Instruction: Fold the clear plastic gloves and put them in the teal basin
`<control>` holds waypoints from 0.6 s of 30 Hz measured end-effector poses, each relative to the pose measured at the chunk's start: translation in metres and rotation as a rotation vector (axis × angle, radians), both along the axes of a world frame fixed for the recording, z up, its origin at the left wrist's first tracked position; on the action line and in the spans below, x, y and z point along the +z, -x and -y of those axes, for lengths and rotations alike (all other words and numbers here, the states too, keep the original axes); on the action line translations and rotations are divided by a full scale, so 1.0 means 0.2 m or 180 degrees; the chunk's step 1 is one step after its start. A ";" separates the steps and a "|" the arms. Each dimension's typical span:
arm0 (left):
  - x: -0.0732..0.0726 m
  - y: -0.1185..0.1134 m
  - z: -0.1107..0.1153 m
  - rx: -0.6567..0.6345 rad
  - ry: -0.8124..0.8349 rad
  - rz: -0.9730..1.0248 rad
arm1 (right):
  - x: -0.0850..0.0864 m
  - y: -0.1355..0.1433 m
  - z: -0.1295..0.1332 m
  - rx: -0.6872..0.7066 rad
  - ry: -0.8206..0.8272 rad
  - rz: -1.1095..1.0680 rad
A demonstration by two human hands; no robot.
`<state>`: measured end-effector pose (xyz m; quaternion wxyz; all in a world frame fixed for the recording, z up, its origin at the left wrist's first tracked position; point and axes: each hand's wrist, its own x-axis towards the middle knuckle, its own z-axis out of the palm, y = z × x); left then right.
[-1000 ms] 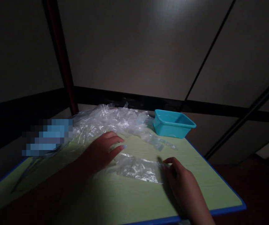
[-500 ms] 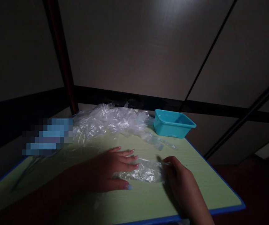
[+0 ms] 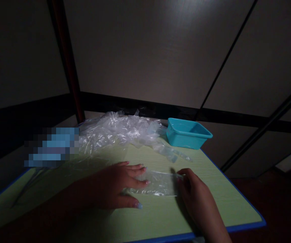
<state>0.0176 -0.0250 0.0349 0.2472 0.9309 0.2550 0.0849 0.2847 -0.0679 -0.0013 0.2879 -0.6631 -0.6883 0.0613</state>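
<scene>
Between the two hands, a clear plastic piece (image 3: 160, 185) lies flat on the pale green tabletop (image 3: 145, 221), its middle stretch bare and catching the light. While the left hand (image 3: 120, 184) rests palm down with its fingers spread wide over the piece's left end, the right hand (image 3: 197, 192) holds the opposite end, narrowed to a pinch between thumb and fingers. How far the plastic runs under the left palm cannot be told, because the hand covers it.

Beyond the hands, a heap of crumpled clear plastic (image 3: 117, 130) spreads across the back of the table, with a few loose ends trailing towards the right. Just beside the heap's right side, a teal bin (image 3: 184, 140) stands upright near the table's far right edge. Over on the left, well apart from the right hand, a thin dark object (image 3: 25, 190) lies near the blue edging, next to a blurred-out blue patch (image 3: 56, 145).
</scene>
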 end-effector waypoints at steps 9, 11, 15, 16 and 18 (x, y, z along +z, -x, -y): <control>0.00 -0.01 0.01 -0.0097 0.0116 -0.0063 | 0.00 0.05 0.10 0.0519 -0.0432 0.0998; 0.00 -0.01 0.02 -0.0116 0.0125 -0.0078 | -0.01 0.11 0.12 0.0863 -0.0242 0.1170; 0.00 -0.01 0.03 -0.0150 0.0116 0.0039 | -0.03 0.23 0.12 0.1075 0.0053 0.1211; 0.00 -0.01 0.03 -0.0156 0.0108 0.0043 | -0.03 0.25 0.12 0.1059 0.0092 0.1206; 0.00 -0.01 0.04 -0.0152 0.0098 0.0040 | -0.04 0.26 0.12 0.0993 0.0156 0.1203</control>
